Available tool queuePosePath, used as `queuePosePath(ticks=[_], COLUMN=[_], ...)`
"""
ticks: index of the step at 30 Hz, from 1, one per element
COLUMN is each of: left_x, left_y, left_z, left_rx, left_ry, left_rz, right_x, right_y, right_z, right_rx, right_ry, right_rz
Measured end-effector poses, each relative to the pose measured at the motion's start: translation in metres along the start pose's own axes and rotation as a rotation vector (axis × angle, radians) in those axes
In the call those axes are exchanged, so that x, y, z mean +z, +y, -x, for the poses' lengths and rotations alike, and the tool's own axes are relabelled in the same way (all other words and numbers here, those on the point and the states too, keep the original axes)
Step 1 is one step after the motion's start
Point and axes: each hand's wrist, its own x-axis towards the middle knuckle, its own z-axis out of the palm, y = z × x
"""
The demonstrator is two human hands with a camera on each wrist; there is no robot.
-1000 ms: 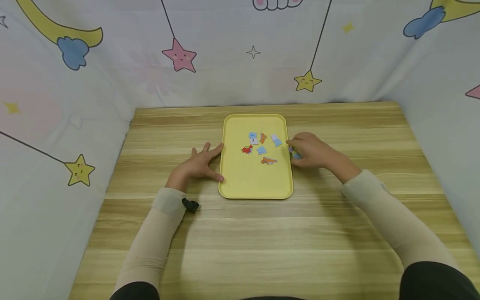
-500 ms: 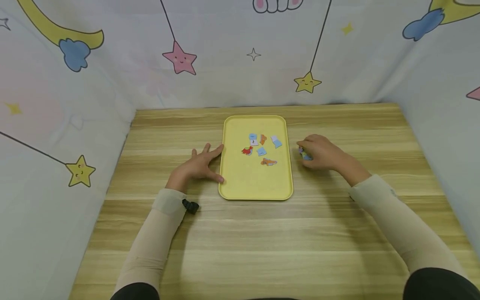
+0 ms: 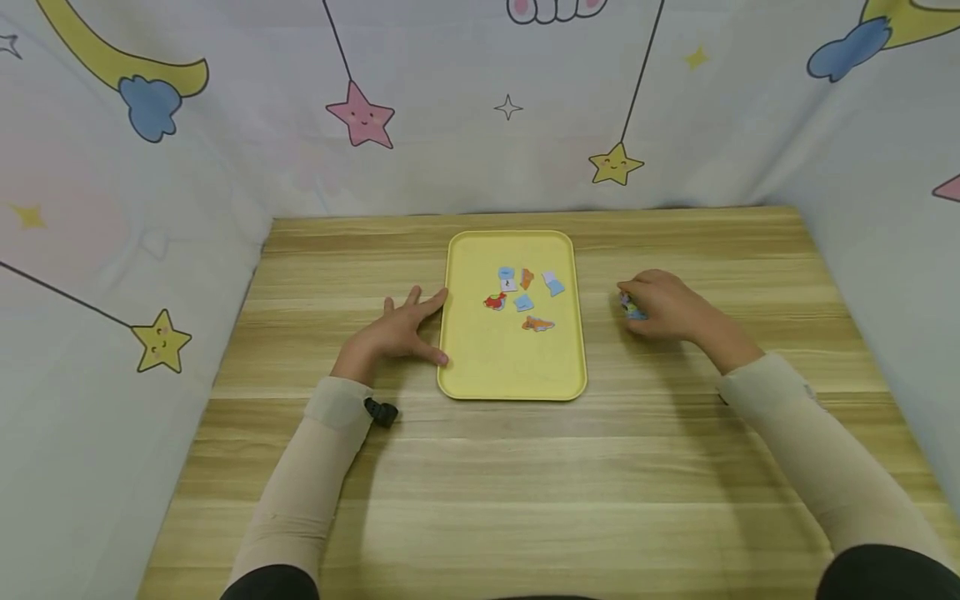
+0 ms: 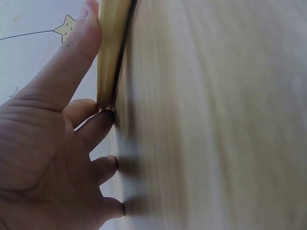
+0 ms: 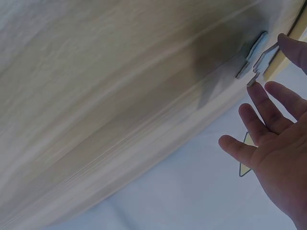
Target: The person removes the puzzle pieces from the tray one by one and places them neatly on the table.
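Observation:
My left hand [image 3: 393, 331] lies beside the yellow tray [image 3: 510, 367], fingers spread, with thumb and forefinger touching its left rim. In the left wrist view the thumb [image 4: 76, 52] rests along the tray's side. Right of the tray, my right hand [image 3: 667, 308] pinches a small flat printed cut-out piece [image 3: 632, 308], blue, yellow and purple, low over the table. The right wrist view shows this thin piece [image 5: 265, 56] edge-on between thumb and fingertips. A second flat piece [image 5: 252, 55] lies close by on the wood there.
Several small printed pieces lie on the tray: a red one [image 3: 494, 301], an orange one [image 3: 538, 324], another orange one [image 3: 527, 278], and blue-and-white ones [image 3: 553, 283]. The wooden table [image 3: 510, 475] meets a patterned cloth backdrop [image 3: 450, 167] behind.
My right hand has moved right, away from the tray's right rim, carrying the printed piece along the table. The left hand and the pieces on the tray stay put.

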Motion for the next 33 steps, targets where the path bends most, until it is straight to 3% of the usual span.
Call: queuePosePath(ticks=[14,33], left_x=[0.000,0.000], left_y=[0.000,-0.001], left_z=[0.000,0.000], left_rx=[0.001,-0.004], left_ry=[0.009,0.001], left_rz=[-0.004,-0.003], right_x=[-0.001,0.003], right_y=[0.009,0.013], right_z=[0.012,0.014], right_rx=[0.039,-0.029], right_ry=[-0.003,-0.007], right_rz=[-0.023,-0.064])
